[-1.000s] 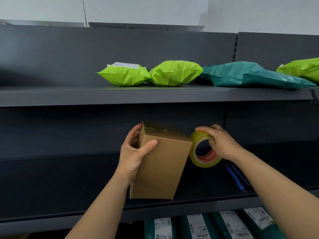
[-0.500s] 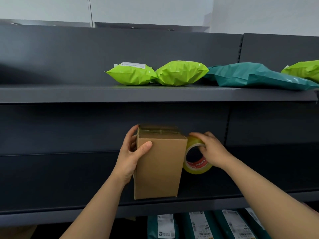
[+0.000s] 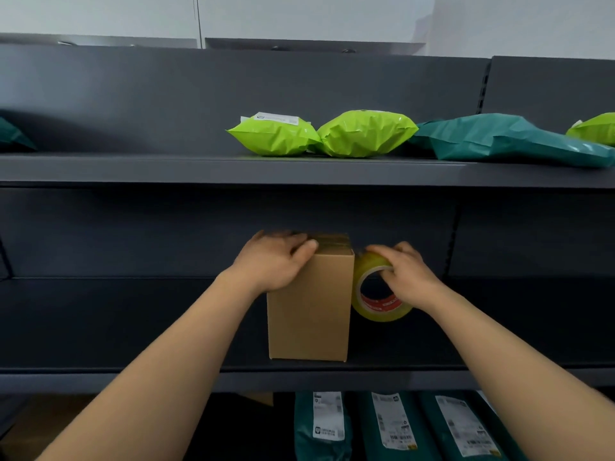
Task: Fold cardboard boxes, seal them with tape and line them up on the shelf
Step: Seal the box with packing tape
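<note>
Brown cardboard stood upright in the head view: the cardboard box sat on the middle shelf, its base close to the front lip, taller than it was wide. Your left hand was wrapped over its upper left corner. The palm lay against the front face, the fingers bent across the top and blurred there, and the thumb ran along the top front edge.

Right up against the box's right side was the yellowish tape roll, red print showing inside its core; whether the two touched could not be told. Your right hand gripped the roll from above, fingers curled round its rim and into the core hole.

On the upper shelf a labelled lime-green mailer touched a second lime-green mailer, with a teal mailer to their right. Below the middle shelf stood teal parcels with white labels.
</note>
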